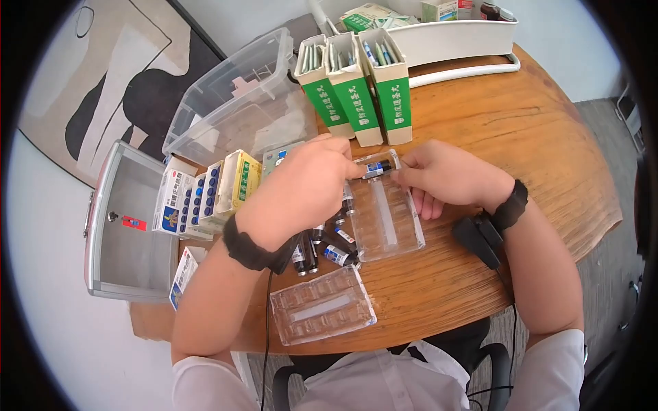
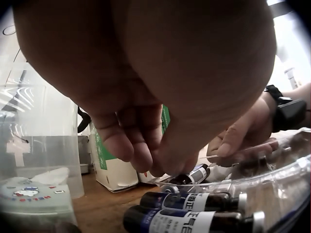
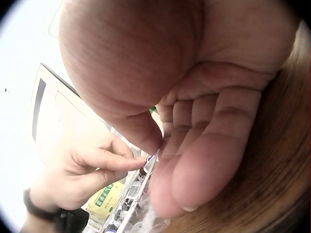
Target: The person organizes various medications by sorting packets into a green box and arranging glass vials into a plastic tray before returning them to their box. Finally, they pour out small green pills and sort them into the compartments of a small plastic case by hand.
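Observation:
My left hand (image 1: 312, 179) reaches over the far end of a clear plastic tray (image 1: 404, 226). Its fingertips pinch one end of a small dark medicine bottle (image 1: 375, 169) with a blue and white label, lying crosswise in the tray's far slot. On the tray's right edge, my right hand (image 1: 439, 175) grips with the thumb above and fingers below. Several similar bottles (image 1: 337, 255) lie loose on the table under the left forearm; two of these bottles (image 2: 194, 201) show up close in the left wrist view. Nearer my body lies a second clear tray (image 1: 322, 305) with moulded slots.
Three green-and-white boxes (image 1: 354, 103) stand behind the hands. Left of them are a clear plastic bin (image 1: 233, 103), a yellow box (image 1: 241, 179), boxes of blue-capped bottles (image 1: 211, 188) and a silver-framed case (image 1: 130, 226). A white basket (image 1: 459, 41) sits at the back.

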Demonstrator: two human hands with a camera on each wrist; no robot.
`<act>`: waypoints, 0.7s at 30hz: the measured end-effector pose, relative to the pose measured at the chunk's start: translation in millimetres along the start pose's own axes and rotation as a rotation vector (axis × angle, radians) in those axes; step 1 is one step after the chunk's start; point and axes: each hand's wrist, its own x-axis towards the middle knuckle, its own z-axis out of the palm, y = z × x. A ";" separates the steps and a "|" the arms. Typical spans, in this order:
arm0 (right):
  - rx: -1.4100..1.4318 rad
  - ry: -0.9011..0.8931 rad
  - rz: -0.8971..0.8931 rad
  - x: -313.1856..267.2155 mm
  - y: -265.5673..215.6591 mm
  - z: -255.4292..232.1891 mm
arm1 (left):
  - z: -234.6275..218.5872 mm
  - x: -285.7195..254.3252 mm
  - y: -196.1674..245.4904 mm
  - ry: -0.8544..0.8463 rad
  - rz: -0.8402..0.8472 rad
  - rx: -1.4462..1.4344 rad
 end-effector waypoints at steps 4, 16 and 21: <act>-0.012 0.004 -0.005 1.6 2.4 -1.2 | -13.9 -13.0 10.1 -0.047 -0.038 0.013; -0.202 0.123 0.033 -5.6 -6.9 -3.8 | -38.6 -127.3 44.2 -0.124 -0.103 -0.030; -0.173 0.125 0.033 -4.9 -2.7 -6.4 | -35.4 -120.8 35.6 -0.103 -0.011 0.029</act>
